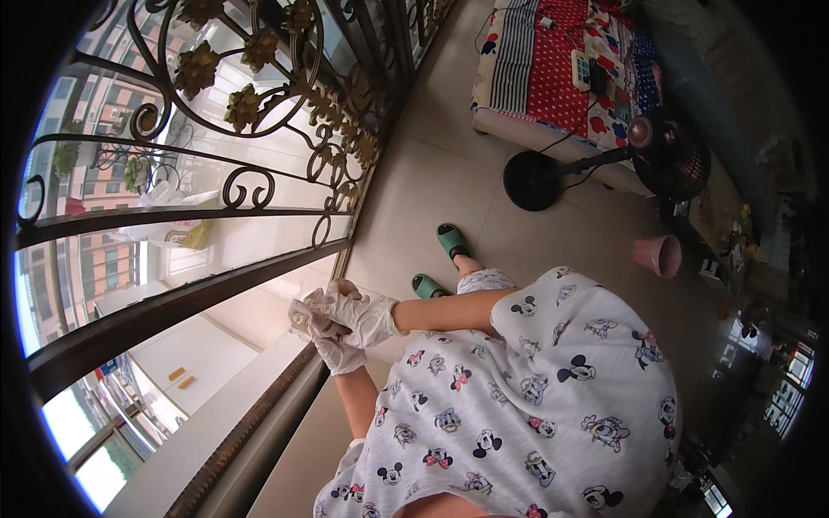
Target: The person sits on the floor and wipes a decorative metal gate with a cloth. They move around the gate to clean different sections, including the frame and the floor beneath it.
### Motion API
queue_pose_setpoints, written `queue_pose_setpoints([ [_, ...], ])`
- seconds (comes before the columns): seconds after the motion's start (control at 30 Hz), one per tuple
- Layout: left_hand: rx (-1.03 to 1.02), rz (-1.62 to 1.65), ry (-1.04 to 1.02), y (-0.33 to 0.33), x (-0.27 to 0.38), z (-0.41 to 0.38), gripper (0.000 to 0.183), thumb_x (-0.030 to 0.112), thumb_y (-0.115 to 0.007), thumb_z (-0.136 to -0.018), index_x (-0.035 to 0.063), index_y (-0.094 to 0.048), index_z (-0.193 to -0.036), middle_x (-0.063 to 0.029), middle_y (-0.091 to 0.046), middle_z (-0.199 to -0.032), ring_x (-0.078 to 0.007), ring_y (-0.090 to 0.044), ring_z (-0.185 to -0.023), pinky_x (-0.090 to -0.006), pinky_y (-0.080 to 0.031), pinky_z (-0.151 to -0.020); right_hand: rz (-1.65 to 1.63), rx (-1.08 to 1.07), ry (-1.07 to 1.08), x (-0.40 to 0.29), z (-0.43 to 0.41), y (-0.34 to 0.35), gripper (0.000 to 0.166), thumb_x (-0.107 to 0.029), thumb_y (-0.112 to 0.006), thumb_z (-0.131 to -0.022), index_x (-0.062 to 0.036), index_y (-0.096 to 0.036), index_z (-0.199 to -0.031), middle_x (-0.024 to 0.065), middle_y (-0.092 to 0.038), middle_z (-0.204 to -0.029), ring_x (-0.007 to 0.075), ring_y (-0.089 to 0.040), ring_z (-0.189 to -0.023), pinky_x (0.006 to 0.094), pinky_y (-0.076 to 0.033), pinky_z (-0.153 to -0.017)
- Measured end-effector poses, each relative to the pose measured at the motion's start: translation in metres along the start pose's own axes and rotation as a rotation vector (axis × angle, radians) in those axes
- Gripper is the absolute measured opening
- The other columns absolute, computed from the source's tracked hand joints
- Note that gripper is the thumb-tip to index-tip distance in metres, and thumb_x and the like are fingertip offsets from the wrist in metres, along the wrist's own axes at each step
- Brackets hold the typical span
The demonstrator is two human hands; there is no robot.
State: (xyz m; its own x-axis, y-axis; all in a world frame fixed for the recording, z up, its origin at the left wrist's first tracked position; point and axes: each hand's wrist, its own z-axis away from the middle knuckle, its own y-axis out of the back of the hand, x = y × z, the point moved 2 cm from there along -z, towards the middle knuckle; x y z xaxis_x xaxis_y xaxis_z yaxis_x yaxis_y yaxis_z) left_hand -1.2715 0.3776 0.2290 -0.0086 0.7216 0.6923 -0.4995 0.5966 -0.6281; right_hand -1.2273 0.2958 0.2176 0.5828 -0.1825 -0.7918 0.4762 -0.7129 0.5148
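Observation:
A crumpled pale cloth [306, 320] is bunched between my two hands, left of my body and close to the metal-framed glass door. My right hand [370, 318], in a thin white glove, reaches across and grips it from above. Below it, my left hand [341, 356] wears a similar glove and holds the cloth's lower side. The gloves and cloth are alike in colour, so some fingers are hard to make out. A small dark mark shows between the hands.
The dark door [194, 309] has scrollwork and metal flowers; a plastic bag [184, 230] lies beyond its glass. Green slippers [451, 241] are on my feet on the tiled floor. A black standing fan [532, 181], a pink bin [657, 254] and a patchwork-covered bed [550, 78] with a power strip [581, 70] stand ahead right.

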Motion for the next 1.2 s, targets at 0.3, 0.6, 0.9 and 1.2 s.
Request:
queue_pose_setpoints([
  [0.3, -0.123, -0.507, 0.142, -0.015, -0.042, -0.031, 0.046, 0.037, -0.071, -0.090, 0.0056, -0.048, -0.113, -0.0083, -0.060, -0.095, -0.0199, -0.062, -0.089, -0.0349, -0.055, -0.079, -0.325, 0.146, -0.299, 0.042, 0.050, 0.021, 0.052, -0.014, -0.072, -0.083, -0.0099, -0.051, -0.131, 0.0095, -0.053, -0.131, 0.0261, -0.053, -0.119, 0.0388, -0.045, -0.101],
  [0.6, -0.486, -0.514, 0.328, -0.044, -0.082, -0.025, 0.036, 0.027, -0.074, -0.088, 0.0056, -0.051, -0.107, -0.0106, -0.066, -0.087, -0.0123, -0.057, -0.064, -0.0228, -0.046, -0.054, -0.529, 0.372, -0.414, 0.051, 0.115, 0.029, 0.074, -0.006, -0.074, -0.079, -0.0121, -0.040, -0.144, 0.0141, -0.047, -0.142, 0.0326, -0.051, -0.127, 0.0408, -0.047, -0.104],
  [0.9, -0.676, -0.118, 0.391, -0.019, -0.083, -0.050, 0.039, 0.029, -0.064, -0.096, 0.0047, -0.049, -0.069, -0.0005, -0.042, -0.054, -0.0066, -0.026, -0.035, -0.0220, -0.021, -0.033, -0.377, 0.331, -0.747, 0.044, 0.168, 0.041, 0.079, -0.006, -0.065, -0.087, -0.0184, -0.027, -0.155, 0.0179, -0.042, -0.146, 0.0303, -0.049, -0.130, 0.0392, -0.045, -0.105],
  [1.2, -0.249, -0.086, 0.034, 0.055, -0.095, -0.067, 0.049, 0.047, -0.054, -0.096, -0.0008, -0.064, -0.096, -0.0105, -0.063, -0.068, -0.0196, -0.049, -0.037, -0.0263, -0.038, -0.031, -0.473, 0.380, -0.725, 0.115, 0.229, 0.047, 0.042, 0.005, -0.057, -0.089, -0.0072, -0.060, -0.130, 0.0063, -0.062, -0.130, 0.0151, -0.060, -0.113, 0.0296, -0.048, -0.099],
])
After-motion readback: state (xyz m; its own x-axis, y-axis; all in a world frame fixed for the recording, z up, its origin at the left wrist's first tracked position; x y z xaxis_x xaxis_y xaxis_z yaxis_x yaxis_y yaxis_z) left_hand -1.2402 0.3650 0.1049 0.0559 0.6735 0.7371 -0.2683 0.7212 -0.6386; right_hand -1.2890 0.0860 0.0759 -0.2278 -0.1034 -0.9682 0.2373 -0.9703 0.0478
